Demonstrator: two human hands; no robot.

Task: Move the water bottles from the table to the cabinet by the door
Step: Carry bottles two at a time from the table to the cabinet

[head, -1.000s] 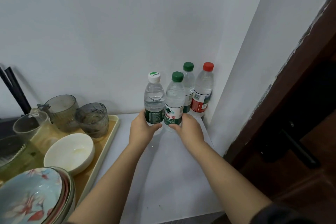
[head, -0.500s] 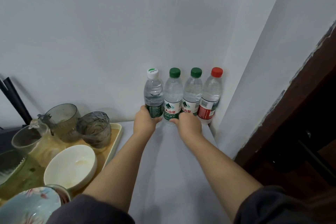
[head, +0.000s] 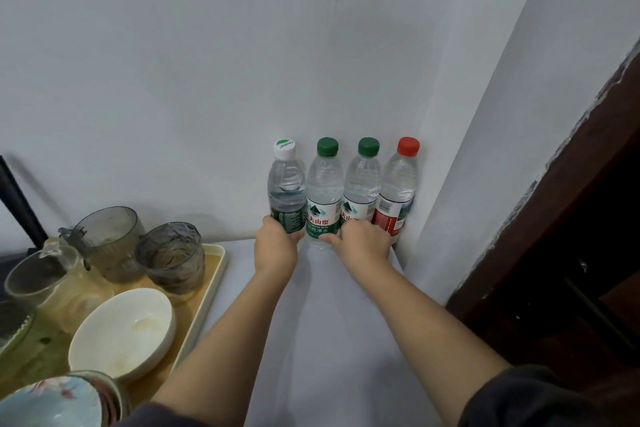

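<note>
The grip of the left hand (head: 275,246) is curled round the dark label of the white-capped bottle (head: 286,191). The grip of the right hand (head: 363,243) is wrapped low on the first green-capped bottle (head: 323,198), with the thumb laid across its label. Both bottles are set just above centre frame, touching, in a row with a second green-capped bottle (head: 362,184) and a red-capped bottle (head: 398,191) to the right, against the wall. The white surface (head: 329,305) beneath is judged to be the cabinet top, as a dark door (head: 571,218) is seen at far right. Four bottles appear delivered. Only the release of the two held bottles is left, and whether more wait elsewhere cannot be told. All are stood upright, with long axes vertical and caps toward the top of the frame.
</note>
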